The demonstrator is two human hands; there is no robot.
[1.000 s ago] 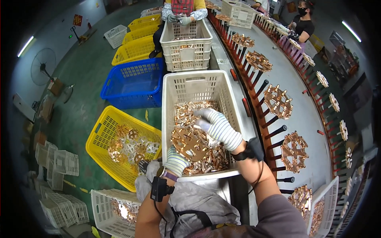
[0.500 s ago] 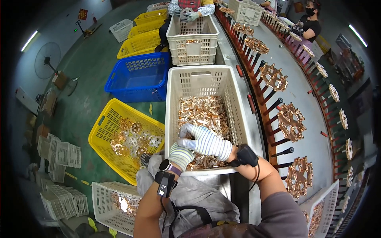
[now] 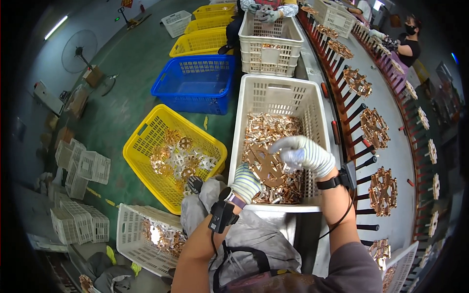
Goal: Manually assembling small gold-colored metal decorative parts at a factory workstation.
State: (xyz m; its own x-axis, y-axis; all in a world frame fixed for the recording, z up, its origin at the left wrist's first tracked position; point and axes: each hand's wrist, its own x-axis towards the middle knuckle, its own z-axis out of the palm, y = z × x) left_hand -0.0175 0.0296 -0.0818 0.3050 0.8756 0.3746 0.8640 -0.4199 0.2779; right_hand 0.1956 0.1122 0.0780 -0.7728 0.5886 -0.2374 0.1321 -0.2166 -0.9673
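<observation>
A white plastic crate (image 3: 254, 106) in front of me is filled with copper-coloured metal parts (image 3: 267, 131). Both my hands wear striped knit gloves and reach into it. My left hand (image 3: 245, 181) grips the lower edge of a cluster of copper parts (image 3: 265, 166) near the crate's front. My right hand (image 3: 304, 153) closes over the same cluster from above and the right. A black watch-like band sits on each wrist.
A yellow crate (image 3: 148, 135) with copper parts stands left, a blue crate (image 3: 191, 84) beyond it, a white crate (image 3: 128, 233) at lower left. A conveyor with black pegs (image 3: 362, 155) carrying copper racks (image 3: 383, 191) runs on the right. Other people work at the far end.
My view has tilted and shifted. Both hands stayed in the white crate, the right hand moved left then back right over the copper cluster, which is now lifted slightly.
</observation>
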